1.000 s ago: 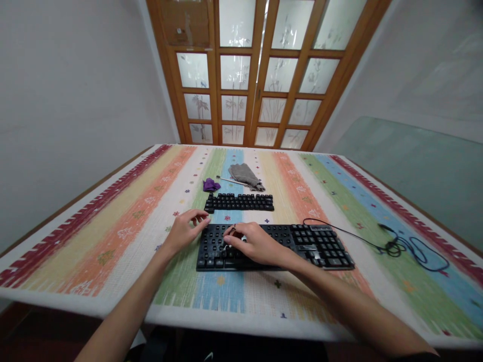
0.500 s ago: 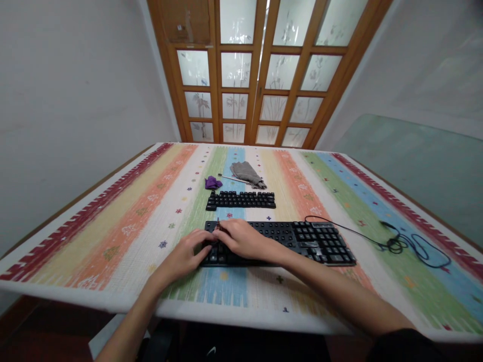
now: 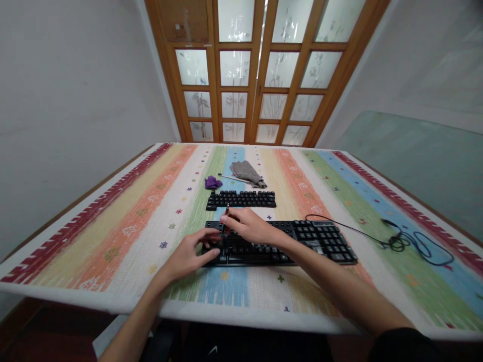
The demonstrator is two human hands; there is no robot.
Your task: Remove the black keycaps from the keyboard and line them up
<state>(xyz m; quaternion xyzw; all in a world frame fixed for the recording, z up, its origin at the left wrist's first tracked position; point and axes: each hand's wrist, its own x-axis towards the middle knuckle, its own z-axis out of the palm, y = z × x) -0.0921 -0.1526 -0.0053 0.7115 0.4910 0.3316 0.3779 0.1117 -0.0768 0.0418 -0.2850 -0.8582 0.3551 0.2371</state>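
Observation:
A black keyboard (image 3: pixel 260 259) lies across the table in front of me, with keycaps gone from part of its upper left area. My right hand (image 3: pixel 251 226) is over that area, fingers closed around a slim dark tool (image 3: pixel 227 211) with a reddish part; its exact kind is too small to make out. At the keyboard's left end rests my left hand (image 3: pixel 196 249), thumb and fingers apart, touching the keys' edge. Behind the keyboard, loose black keycaps (image 3: pixel 245 200) stand in neat rows.
Beyond the keycaps lie a crumpled purple cloth (image 3: pixel 213 182), a grey cloth (image 3: pixel 247 173) and a thin stick (image 3: pixel 230 177) with a dark end. The keyboard's cable (image 3: pixel 400 244) is coiled at the right on the striped tablecloth (image 3: pixel 143 211).
My right hand has shifted up and to the right with the slim tool, away from my left fingers. My left hand has spread slightly and stays at the keyboard's left end.

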